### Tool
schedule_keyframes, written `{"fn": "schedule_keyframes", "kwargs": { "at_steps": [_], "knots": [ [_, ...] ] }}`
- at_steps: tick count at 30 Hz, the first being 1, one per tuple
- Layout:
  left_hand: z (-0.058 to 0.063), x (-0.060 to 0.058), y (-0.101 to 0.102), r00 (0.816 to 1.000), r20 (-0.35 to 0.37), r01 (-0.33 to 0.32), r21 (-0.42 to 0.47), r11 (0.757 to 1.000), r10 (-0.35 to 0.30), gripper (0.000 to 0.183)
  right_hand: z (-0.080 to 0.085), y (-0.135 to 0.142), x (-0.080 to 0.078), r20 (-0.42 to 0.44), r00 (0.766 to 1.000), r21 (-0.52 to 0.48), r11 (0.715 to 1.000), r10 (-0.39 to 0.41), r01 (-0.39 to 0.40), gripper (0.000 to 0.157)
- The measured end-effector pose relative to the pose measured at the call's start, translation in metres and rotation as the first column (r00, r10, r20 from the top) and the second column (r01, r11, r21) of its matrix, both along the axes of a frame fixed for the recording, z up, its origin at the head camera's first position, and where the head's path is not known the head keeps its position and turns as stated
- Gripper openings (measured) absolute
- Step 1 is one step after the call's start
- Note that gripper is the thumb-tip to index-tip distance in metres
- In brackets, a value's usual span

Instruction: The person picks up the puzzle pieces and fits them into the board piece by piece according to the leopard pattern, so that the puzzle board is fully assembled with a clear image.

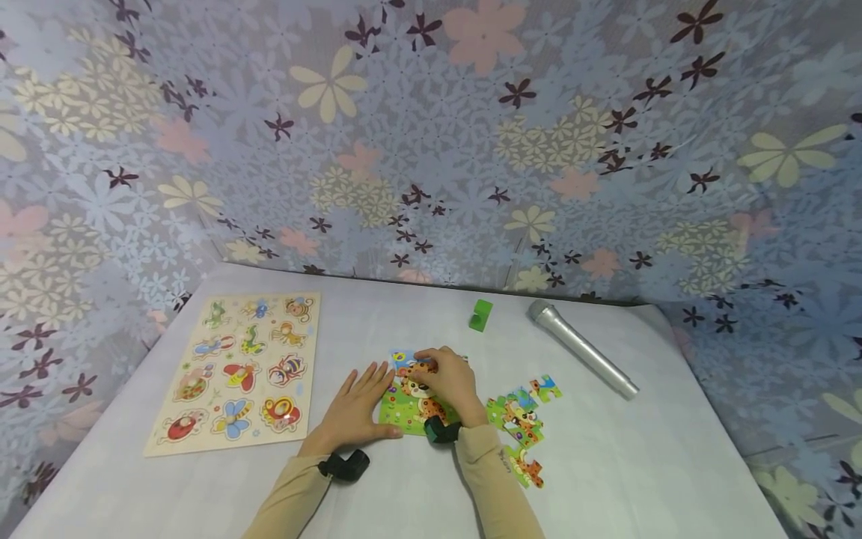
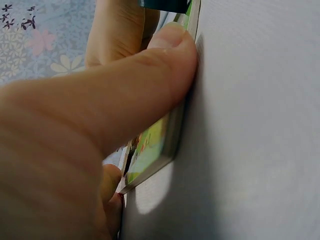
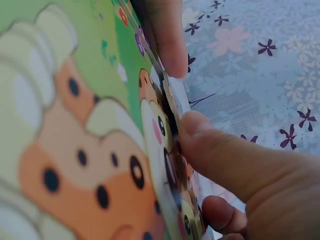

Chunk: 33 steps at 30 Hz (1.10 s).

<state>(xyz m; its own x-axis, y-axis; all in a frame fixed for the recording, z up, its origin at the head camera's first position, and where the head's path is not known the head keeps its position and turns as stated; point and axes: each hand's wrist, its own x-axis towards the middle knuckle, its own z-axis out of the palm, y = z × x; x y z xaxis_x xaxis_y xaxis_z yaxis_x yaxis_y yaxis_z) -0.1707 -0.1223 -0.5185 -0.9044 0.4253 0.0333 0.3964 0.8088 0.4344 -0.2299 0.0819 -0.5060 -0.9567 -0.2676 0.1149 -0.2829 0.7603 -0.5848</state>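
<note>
A jigsaw puzzle [image 1: 411, 424] with a spotted leopard cub on green ground lies flat in its tray near the table's middle. My left hand [image 1: 355, 410] rests at its left side with fingers spread, the thumb [image 2: 165, 65] along the near edge. Over the upper part of the picture, my right hand [image 1: 453, 380] bends its fingers and pinches a puzzle piece [image 3: 172, 112] between thumb and index finger, at the board's surface. That piece is mostly hidden. To the right lie several loose puzzle pieces [image 1: 521, 419], some joined.
A wooden peg board [image 1: 225, 400] with insect and animal figures lies at the left. Behind the puzzle is a small green block [image 1: 480, 315]. A silver microphone [image 1: 584, 350] lies at the back right. Flowered cloth [image 1: 431, 150] hangs behind the white table [image 1: 619, 464].
</note>
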Motion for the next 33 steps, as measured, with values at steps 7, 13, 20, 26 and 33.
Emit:
{"fn": "schedule_keyframes", "kwargs": {
  "at_steps": [7,13,20,26,33],
  "knots": [
    [0.001,-0.001,-0.001,1.0,0.007,0.011,-0.004,1.0,-0.011,0.101,0.003,-0.006,0.002,-0.01,1.0,0.057,0.998,-0.017,0.017,0.033],
    [0.001,0.0,0.0,1.0,-0.005,0.014,0.016,1.0,-0.014,0.102,0.003,-0.006,0.003,0.005,1.0,0.044,0.999,-0.026,0.025,0.033],
    [-0.002,0.003,-0.001,0.998,-0.067,0.026,0.081,0.996,-0.021,0.102,0.004,-0.007,0.004,0.031,0.999,0.043,0.998,-0.037,0.036,0.031],
    [0.0,0.0,0.001,1.0,-0.001,0.018,0.029,0.999,-0.018,0.1,0.01,-0.011,0.008,0.05,0.995,0.057,0.995,-0.09,0.087,0.029],
    [0.0,0.0,0.0,1.0,0.005,0.002,0.0,1.0,-0.002,0.099,0.006,-0.016,0.009,-0.003,0.998,0.049,0.997,-0.057,0.057,0.025]
  ]
}}
